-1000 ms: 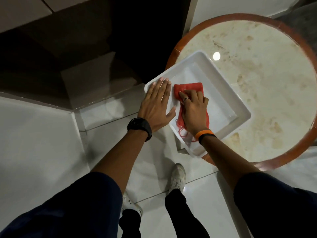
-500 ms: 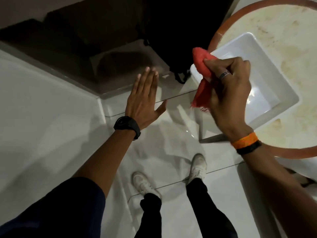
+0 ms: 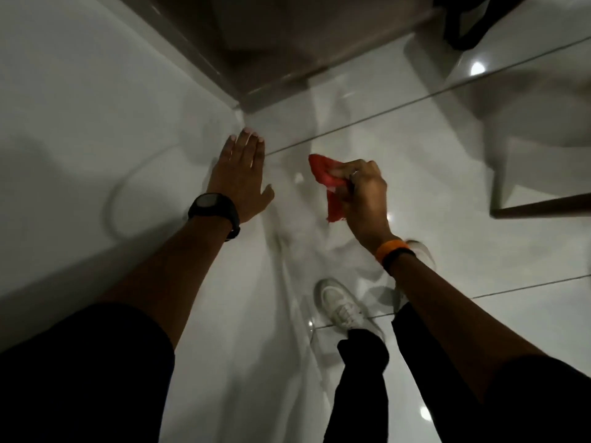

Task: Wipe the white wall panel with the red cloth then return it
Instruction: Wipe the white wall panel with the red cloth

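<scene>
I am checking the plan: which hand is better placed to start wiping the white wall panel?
The right hand, probably: it already grips the red cloth. The left hand is open and empty, flat by the white wall panel, so it could only brace.

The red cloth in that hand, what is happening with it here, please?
A person stands next to a white wall panel. The right hand grips the red cloth, bunched, in the air above the tiled floor; it does not touch the panel yet. The left hand is open and flat, at or near the panel's lower edge; contact cannot be told. So the wiping has not begun.
</scene>
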The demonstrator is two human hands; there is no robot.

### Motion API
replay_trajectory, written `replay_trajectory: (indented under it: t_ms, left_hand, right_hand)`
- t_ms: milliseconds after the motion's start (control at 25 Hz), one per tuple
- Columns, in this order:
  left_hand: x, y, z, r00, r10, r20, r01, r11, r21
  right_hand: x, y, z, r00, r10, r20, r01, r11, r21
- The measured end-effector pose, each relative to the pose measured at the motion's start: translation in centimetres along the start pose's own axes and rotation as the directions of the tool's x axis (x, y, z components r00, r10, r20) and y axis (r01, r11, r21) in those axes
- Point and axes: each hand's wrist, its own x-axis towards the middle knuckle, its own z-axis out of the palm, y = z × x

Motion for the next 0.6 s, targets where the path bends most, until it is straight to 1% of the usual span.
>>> replay_trajectory:
  t_ms: [40, 120, 200, 240, 320, 400, 440, 520, 560, 600]
  left_hand:
    - [1.0, -0.1, 2.1, 0.999, -0.013, 0.044, 0.011, 0.999, 0.041]
    - [3.1, -0.4, 5.8, 0.990, -0.044, 0.131, 0.026, 0.990, 0.135]
    - [5.1, -0.7, 8.3, 0.971, -0.052, 0.235, 0.003, 0.979, 0.205]
    - [5.9, -0.8, 9.2, 0.960, -0.056, 0.275, -0.008, 0.974, 0.225]
    - [8.0, -0.6, 11.2, 0.935, -0.059, 0.349, -0.045, 0.959, 0.281]
    - [9.6, 0.0, 12.9, 0.917, -0.048, 0.397, -0.093, 0.940, 0.328]
    - [10.4, 0.2, 13.5, 0.911, -0.044, 0.409, -0.108, 0.934, 0.340]
    - [11.6, 0.3, 14.2, 0.901, -0.054, 0.430, -0.116, 0.926, 0.359]
    - [12.1, 0.1, 14.4, 0.897, -0.064, 0.438, -0.117, 0.920, 0.373]
    - [12.6, -0.1, 14.7, 0.893, -0.075, 0.444, -0.118, 0.912, 0.392]
  right_hand:
    - [0.3, 2.2, 2.5, 0.999, 0.026, 0.027, -0.026, 1.000, 0.002]
    - [1.2, 6.6, 7.0, 0.988, 0.049, 0.145, -0.044, 0.998, -0.039]
    - [1.8, 10.1, 10.8, 0.951, 0.162, 0.262, -0.166, 0.986, -0.007]
    - [1.9, 11.6, 12.5, 0.932, 0.210, 0.295, -0.226, 0.974, 0.021]
    - [1.9, 14.7, 15.9, 0.893, 0.314, 0.323, -0.364, 0.926, 0.103]
    - [1.8, 16.7, 19.0, 0.842, 0.422, 0.337, -0.503, 0.839, 0.206]
    - [2.0, 17.3, 20.4, 0.822, 0.459, 0.337, -0.550, 0.793, 0.261]
    - [3.1, 17.7, 22.8, 0.791, 0.487, 0.370, -0.603, 0.723, 0.338]
    - [3.6, 17.6, 24.0, 0.784, 0.474, 0.401, -0.608, 0.713, 0.348]
    - [3.9, 17.6, 25.1, 0.785, 0.441, 0.434, -0.596, 0.728, 0.339]
